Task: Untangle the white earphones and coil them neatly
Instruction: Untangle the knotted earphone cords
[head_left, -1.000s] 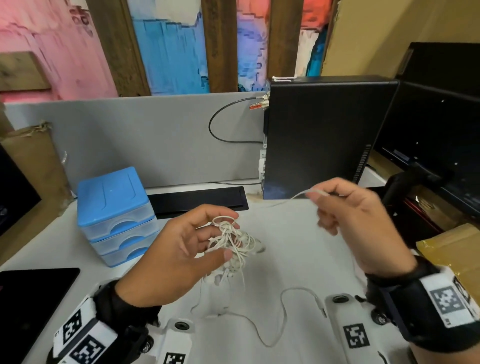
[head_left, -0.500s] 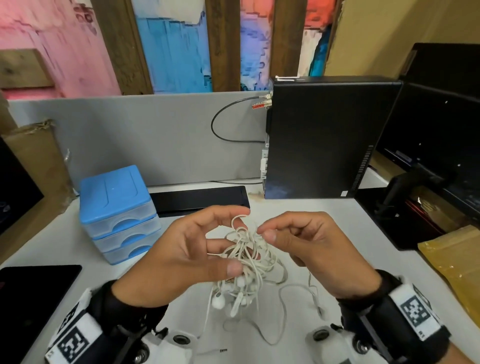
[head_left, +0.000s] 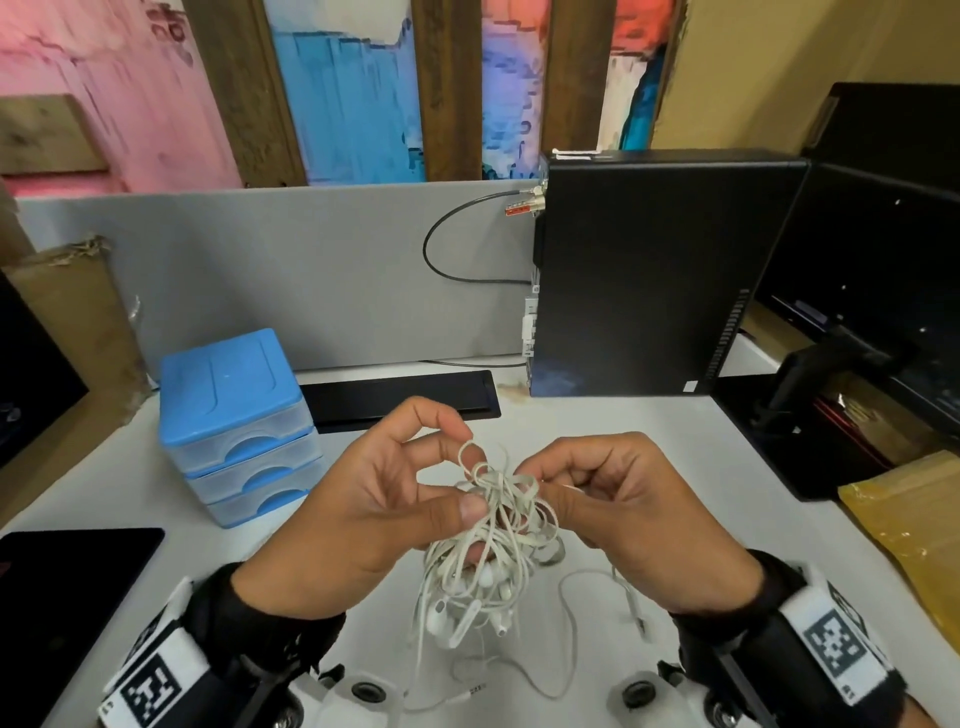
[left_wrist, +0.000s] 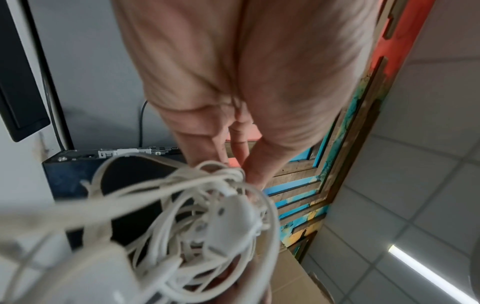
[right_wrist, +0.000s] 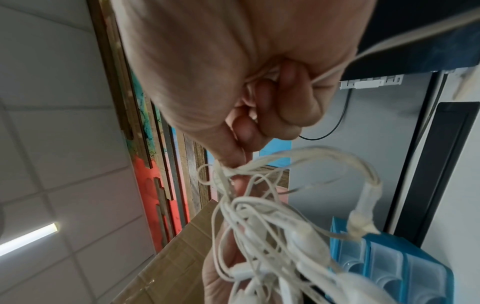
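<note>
White desk w/ grey partition, blue drawer unit at left, black PC tower at back. Wrist cams show ceiling tiles + strip light, unseen from head view. White earphones hang tangled btwn hands above desk: left hand pinches the wad w/ thumb, right hand curls fingers round a strand.

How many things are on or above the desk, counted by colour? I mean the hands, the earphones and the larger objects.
White: 1, the tangled earphones, gripped by the left hand and the right hand.
Blue: 1, the drawer box.
Black: 3, the computer case, the flat bar, the tablet.
Yellow-brown: 1, the envelope.
Hands: 2.
Total: 8.
</note>
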